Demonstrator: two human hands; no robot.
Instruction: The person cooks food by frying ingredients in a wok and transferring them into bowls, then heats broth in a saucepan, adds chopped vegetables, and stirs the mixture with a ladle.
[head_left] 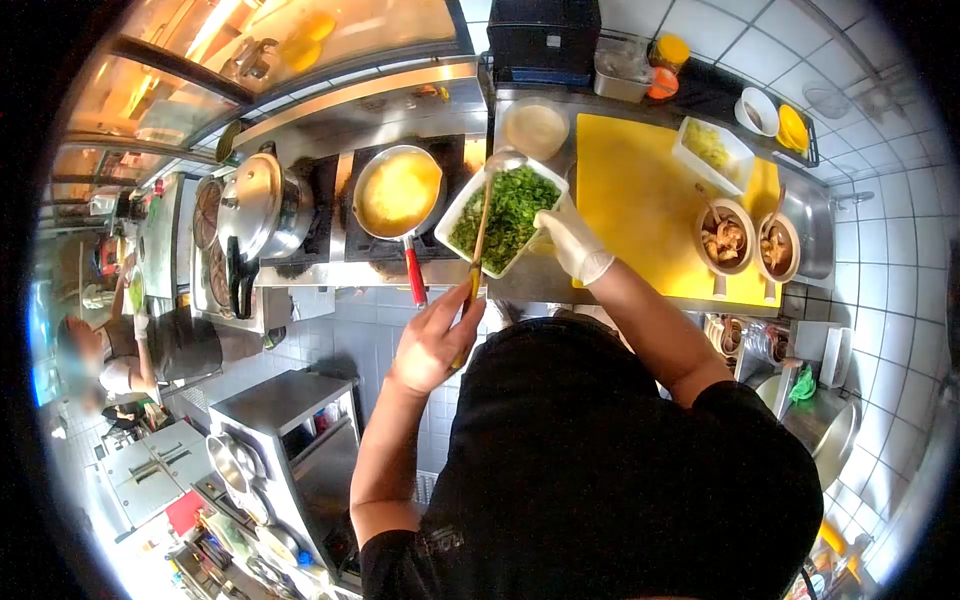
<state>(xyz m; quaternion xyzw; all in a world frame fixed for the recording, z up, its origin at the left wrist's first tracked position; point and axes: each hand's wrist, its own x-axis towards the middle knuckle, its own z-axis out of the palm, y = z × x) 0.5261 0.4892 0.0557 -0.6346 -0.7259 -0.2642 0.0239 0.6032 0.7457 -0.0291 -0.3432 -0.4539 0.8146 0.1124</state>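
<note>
My left hand (432,340), bare, is closed around the handle of a long ladle (484,215), whose round bowl lies at the far rim of a white tub. My right hand (575,242), in a pale glove, grips the right side of that white tub (552,186), which is filled with chopped green herbs (508,212). The tub is tilted and sits between the stove and the counter. Just left of it, a saucepan (444,200) with a red handle stands on a burner, with yellow liquid inside.
A pressure cooker (265,210) stands on the left burners. On the yellow cutting board (630,240) are a tub of pale chopped pieces (712,150) and two bowls (724,238) with brown food. A sink (818,235) lies at right. A co-worker (130,350) is at far left.
</note>
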